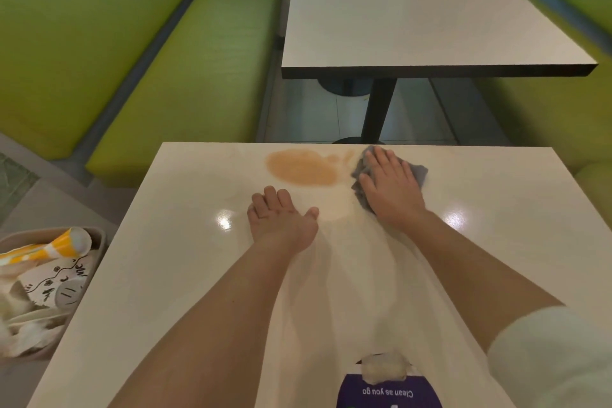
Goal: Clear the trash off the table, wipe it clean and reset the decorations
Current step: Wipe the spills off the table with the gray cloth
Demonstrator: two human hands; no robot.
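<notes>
At the lower left of the frame, just off the table's edge, sits a shallow grey-brown trash bin (96,238) filled with litter: a yellow-and-white striped paper cup (54,247) lies on its side on top, its white round end toward the right, and below it are a white paper cup with black doodle print (56,285) and crumpled white wrappers (23,331).

The glossy cream-white square table (172,275) fills the lower middle of the frame. Near its far edge, a little left of centre, spreads an orange-brown oval liquid stain (301,167), its long axis running left to right across the tabletop. Just right of the stain lies a crumpled grey-blue cleaning cloth (419,172), bunched rather than spread, poking out on both sides of the hand covering it, its longer run slanting from upper right to lower left.

The right hand (389,185) lies flat on that cloth, fingers straight and close together, pointing toward the far edge, palm pressing the fabric to the table; nothing is curled around it. The left hand (281,219) rests on bare tabletop just below the stain, fingers extended and side by side, thumb stuck out to the right, holding nothing. The two hands are near each other but apart.

At the bottom centre of the frame, a purple round sticker reading "Clean as you go" (389,392) is on the table, with a whitish torn patch at its top edge. A white sleeve (543,354) shows at lower right.

In the upper part of the frame stands a second cream-white table with a dark edge (430,10), flanked by lime-green padded bench seats (185,76).
</notes>
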